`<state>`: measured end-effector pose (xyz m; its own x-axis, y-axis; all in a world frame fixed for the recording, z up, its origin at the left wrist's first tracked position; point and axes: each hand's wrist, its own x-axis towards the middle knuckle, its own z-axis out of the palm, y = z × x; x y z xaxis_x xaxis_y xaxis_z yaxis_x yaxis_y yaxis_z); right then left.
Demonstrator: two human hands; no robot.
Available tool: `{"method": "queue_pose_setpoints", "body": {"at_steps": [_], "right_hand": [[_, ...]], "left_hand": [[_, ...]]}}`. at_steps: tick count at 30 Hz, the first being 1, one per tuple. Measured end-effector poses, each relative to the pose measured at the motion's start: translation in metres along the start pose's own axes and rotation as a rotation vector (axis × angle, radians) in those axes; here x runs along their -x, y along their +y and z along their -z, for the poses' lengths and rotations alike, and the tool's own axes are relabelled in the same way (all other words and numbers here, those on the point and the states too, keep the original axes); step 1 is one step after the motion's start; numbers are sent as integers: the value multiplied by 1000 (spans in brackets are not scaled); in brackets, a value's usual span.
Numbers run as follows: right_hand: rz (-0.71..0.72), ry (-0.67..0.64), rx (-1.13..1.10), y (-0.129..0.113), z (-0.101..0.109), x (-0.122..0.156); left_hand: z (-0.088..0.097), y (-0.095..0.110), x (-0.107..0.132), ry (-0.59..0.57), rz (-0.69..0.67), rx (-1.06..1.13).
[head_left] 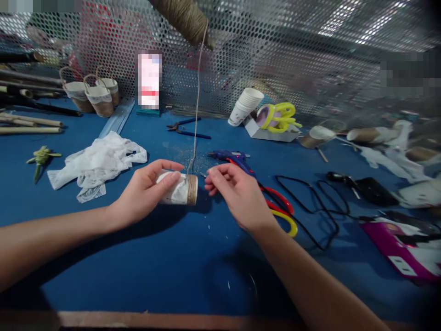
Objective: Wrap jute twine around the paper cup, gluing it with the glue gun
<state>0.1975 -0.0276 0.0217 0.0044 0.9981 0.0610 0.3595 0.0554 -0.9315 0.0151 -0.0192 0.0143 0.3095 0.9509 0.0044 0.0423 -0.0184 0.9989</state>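
One cup [178, 194] (left fingers [166, 165] around), edge [196, 190] uncovered

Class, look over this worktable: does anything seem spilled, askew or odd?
Slightly, yes. Pale specks lie scattered on the blue table near the hanging twine, like stray debris. The stack of paper cups leans at a slant, whereas the three baskets stand upright. I see no plain damage, though the right side is blurred.

The cup [177, 195] was white with a tan twine band [192, 190], and the tabletop [138, 276] deep blue. The lace [99, 161] was white in an openwork pattern, the glue gun [227, 155] blue, the looped handles [285, 199] red and yellow. Grey mesh [120, 27] bore rows of round holes, and the spool [182, 20] was brown.
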Motion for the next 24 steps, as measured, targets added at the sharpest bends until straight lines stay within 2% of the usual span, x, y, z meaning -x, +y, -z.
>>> {"method": "queue_pose_setpoints", "body": {"at_steps": [5, 16, 24], "right_hand": [[108, -98, 111, -6, -9, 15], [100, -14, 170, -4, -19, 17], [108, -21, 181, -4, -19, 16]], "left_hand": [[-2, -2, -4, 22, 51, 51], [0, -4, 0, -41, 11, -89], [0, -7, 3, -78, -24, -102]]}}
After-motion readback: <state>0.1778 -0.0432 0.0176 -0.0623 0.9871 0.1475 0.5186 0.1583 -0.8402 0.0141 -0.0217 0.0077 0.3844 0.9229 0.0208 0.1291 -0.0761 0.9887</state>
